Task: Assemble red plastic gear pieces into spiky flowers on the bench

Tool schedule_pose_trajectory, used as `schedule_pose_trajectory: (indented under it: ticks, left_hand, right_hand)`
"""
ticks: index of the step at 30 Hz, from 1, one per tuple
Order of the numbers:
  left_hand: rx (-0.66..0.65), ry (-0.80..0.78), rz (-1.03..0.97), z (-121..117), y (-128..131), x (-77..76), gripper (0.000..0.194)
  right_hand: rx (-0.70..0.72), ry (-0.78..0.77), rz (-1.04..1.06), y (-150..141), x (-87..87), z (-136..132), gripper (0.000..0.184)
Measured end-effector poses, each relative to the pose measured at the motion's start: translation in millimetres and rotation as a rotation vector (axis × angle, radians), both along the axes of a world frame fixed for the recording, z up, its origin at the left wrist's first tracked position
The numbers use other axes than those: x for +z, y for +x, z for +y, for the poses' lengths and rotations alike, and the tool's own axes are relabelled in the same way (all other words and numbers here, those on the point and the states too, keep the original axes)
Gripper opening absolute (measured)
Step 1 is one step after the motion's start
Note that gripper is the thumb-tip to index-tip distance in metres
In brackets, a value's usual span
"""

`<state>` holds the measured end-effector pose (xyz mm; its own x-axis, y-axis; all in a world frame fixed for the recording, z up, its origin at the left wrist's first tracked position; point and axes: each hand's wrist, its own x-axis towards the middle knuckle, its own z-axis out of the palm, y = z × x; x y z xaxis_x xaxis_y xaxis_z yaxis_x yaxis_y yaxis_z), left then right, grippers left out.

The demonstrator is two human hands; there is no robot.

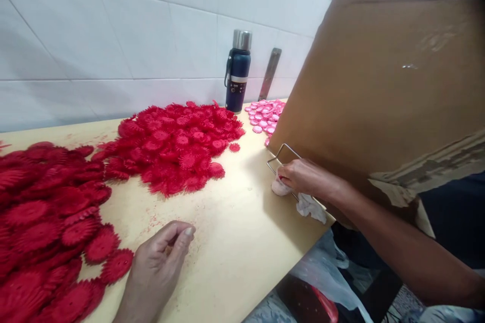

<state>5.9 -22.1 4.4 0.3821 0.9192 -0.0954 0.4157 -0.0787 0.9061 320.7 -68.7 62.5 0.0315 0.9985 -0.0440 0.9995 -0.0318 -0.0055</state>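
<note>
My left hand (159, 262) is over the table, thumb and forefinger pressed together in a pinch. Whatever may be between the fingertips is too small to make out. Beside it lie red petal discs (34, 234) with fringed edges, heaped at the left. A second red heap (178, 146) spreads farther back. At the table's right edge my right hand (303, 176) is closed around a bent metal wire frame (290, 147) that has whitish cloth (311, 208) about it. The fingers hide part of the wire.
A large cardboard box (394, 91) leans in on the right, close behind my right hand. A dark blue flask (238, 81) stands by the tiled wall, near pink-and-white discs (264, 113) and a flat metal strip (270, 74). Below the table edge hangs a clear plastic bag (326, 267).
</note>
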Motion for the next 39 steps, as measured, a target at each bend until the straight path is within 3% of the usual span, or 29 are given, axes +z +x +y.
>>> schedule_pose_trajectory:
  ticks: [4, 7, 14, 20, 32, 39]
  left_hand:
    - [-0.023, 0.02, 0.014, 0, 0, 0.1, 0.032]
    - [-0.026, 0.032, 0.023, 1, 1, 0.7, 0.032]
    - [-0.037, 0.012, 0.012, 0, 1, 0.8, 0.033]
    - [-0.017, 0.012, -0.025, 1, 1, 2.7, 0.03]
    - [0.069, 0.022, -0.085, -1, 5, 10.1, 0.023]
    - [0.102, 0.037, -0.131, -2, 2, 10.7, 0.022]
  right_hand:
    - [0.058, -0.113, -0.03, 7, -1.4, 1, 0.021]
    - [0.061, -0.103, -0.051, 7, 2.0, 1, 0.021]
    - [-0.076, 0.155, -0.267, 1, 15.6, -18, 0.022]
    - [-0.032, 0.431, -0.323, 2, 7.6, -35, 0.028]
    - [0.041, 0.611, -0.412, 5, -0.1, -48, 0.017]
    - [0.048, 0.603, -0.347, 10, -3.4, -50, 0.02]
